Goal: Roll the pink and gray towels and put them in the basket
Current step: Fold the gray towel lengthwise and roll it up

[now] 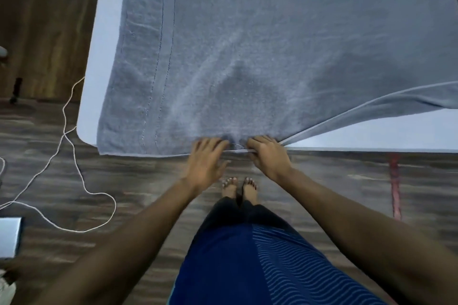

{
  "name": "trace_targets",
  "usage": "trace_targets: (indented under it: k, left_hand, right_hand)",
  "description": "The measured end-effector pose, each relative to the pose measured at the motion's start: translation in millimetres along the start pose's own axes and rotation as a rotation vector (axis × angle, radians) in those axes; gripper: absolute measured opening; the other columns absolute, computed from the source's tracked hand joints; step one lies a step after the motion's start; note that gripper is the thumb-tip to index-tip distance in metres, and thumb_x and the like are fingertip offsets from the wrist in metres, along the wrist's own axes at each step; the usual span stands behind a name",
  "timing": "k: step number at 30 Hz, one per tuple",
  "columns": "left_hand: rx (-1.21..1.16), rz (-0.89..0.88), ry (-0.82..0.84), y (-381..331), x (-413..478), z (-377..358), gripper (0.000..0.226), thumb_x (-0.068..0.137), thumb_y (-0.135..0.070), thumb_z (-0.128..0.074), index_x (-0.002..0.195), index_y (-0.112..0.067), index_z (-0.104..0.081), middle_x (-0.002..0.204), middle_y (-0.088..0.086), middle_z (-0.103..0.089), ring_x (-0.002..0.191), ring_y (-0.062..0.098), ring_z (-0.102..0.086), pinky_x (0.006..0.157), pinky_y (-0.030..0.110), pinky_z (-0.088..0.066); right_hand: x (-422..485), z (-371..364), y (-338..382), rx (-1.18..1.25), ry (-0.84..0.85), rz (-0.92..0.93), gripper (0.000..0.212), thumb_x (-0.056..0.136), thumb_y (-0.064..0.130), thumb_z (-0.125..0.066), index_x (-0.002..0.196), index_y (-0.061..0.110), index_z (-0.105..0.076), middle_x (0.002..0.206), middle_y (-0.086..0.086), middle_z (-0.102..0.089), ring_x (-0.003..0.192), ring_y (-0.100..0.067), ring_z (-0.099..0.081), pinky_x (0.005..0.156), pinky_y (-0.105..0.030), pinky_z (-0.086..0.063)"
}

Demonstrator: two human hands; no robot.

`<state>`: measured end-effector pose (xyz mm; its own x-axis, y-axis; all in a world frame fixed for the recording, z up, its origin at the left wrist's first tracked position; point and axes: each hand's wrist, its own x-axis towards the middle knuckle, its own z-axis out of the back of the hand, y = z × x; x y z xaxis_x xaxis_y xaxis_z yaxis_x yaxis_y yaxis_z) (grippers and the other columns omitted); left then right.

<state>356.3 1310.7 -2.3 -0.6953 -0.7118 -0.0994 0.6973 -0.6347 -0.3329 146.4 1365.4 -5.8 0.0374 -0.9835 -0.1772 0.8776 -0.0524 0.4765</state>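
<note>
A large gray towel [247, 44] lies spread over most of the white table [104, 39]. Its near right part is pulled up off the table edge, leaving a fold that runs toward the right. My left hand [205, 158] reaches to the towel's near edge with fingers spread, the fingertips touching the cloth. Just to its right, my right hand [269, 156] grips the near edge of the towel with curled fingers. No pink towel and no basket are in view.
A white cord [74, 181] loops over the wooden floor at the left. A flat pale object [10, 236] lies at the left edge. A reddish strip [395, 186] lies on the floor at the right. My bare feet [239, 187] stand close to the table.
</note>
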Motion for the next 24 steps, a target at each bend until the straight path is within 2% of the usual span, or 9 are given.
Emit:
trace_targets:
  k: [4,8,12,14,17,19,22,24]
  left_hand:
    - [-0.117,0.031,-0.028,-40,29,-18,0.032,0.069,-0.005,-0.077,0.097,-0.015,-0.066,0.091,0.002,-0.064,0.088,0.024,-0.059,0.078,0.035,-0.04]
    - [-0.208,-0.051,-0.054,-37,23,-24,0.024,0.074,0.005,-0.069,0.093,-0.01,-0.067,0.087,0.005,-0.063,0.083,0.026,-0.059,0.075,0.032,-0.04]
    - [-0.149,-0.09,-0.05,-30,12,-26,0.021,0.078,0.003,-0.069,0.094,-0.011,-0.068,0.086,0.006,-0.063,0.08,0.026,-0.059,0.075,0.031,-0.039]
    - [-0.114,-0.053,-0.037,-28,13,-27,0.02,0.079,0.002,-0.068,0.094,-0.011,-0.068,0.087,0.006,-0.064,0.08,0.028,-0.061,0.076,0.036,-0.043]
    - [-0.002,0.057,0.003,-42,19,-27,0.022,0.077,-0.009,-0.068,0.098,-0.015,-0.065,0.095,0.006,-0.061,0.089,0.03,-0.058,0.079,0.041,-0.045]
    - [0.03,0.08,0.021,-69,29,-32,0.03,0.08,-0.021,-0.068,0.108,-0.016,-0.061,0.107,0.006,-0.058,0.1,0.029,-0.053,0.084,0.044,-0.044]
    - [-0.023,-0.003,0.056,-134,63,-48,0.047,0.079,-0.029,-0.066,0.124,-0.019,-0.055,0.122,0.003,-0.057,0.111,0.026,-0.051,0.095,0.043,-0.042]
    - [-0.085,-0.016,0.04,-175,87,-61,0.04,0.078,-0.028,-0.057,0.117,-0.019,-0.059,0.114,0.002,-0.062,0.107,0.024,-0.056,0.093,0.039,-0.039]
  right_hand:
    - [-6,12,-3,0.054,-0.037,-0.026,0.014,0.079,0.007,-0.072,0.092,0.009,-0.066,0.095,-0.009,-0.067,0.092,-0.032,-0.062,0.08,-0.036,-0.048]
    - [-16,13,-30,-0.086,0.088,-0.123,0.017,0.083,0.013,-0.066,0.1,0.017,-0.066,0.113,-0.005,-0.063,0.11,-0.029,-0.056,0.091,-0.041,-0.041]
    - [-32,25,-67,-0.246,0.042,-0.163,0.022,0.077,0.021,-0.071,0.099,0.022,-0.067,0.11,-0.002,-0.066,0.106,-0.027,-0.061,0.091,-0.04,-0.038]
    - [-42,38,-89,-0.298,0.039,-0.196,0.018,0.079,0.029,-0.07,0.096,0.023,-0.066,0.108,0.0,-0.067,0.105,-0.024,-0.062,0.092,-0.038,-0.036]
    - [-57,51,-117,-0.254,0.005,-0.22,0.011,0.081,0.03,-0.071,0.086,0.022,-0.065,0.096,0.0,-0.071,0.099,-0.024,-0.065,0.091,-0.036,-0.035]
    - [-65,53,-125,-0.177,0.008,-0.168,0.011,0.081,0.028,-0.071,0.086,0.02,-0.065,0.092,-0.002,-0.07,0.095,-0.026,-0.065,0.087,-0.037,-0.039]
    - [-68,61,-131,-0.07,0.029,-0.059,0.012,0.083,0.027,-0.069,0.087,0.018,-0.06,0.093,-0.003,-0.066,0.094,-0.026,-0.061,0.083,-0.037,-0.04]
    - [-70,70,-140,-0.009,0.011,0.017,0.01,0.084,0.022,-0.068,0.087,0.016,-0.06,0.093,-0.005,-0.065,0.091,-0.028,-0.06,0.08,-0.037,-0.042]
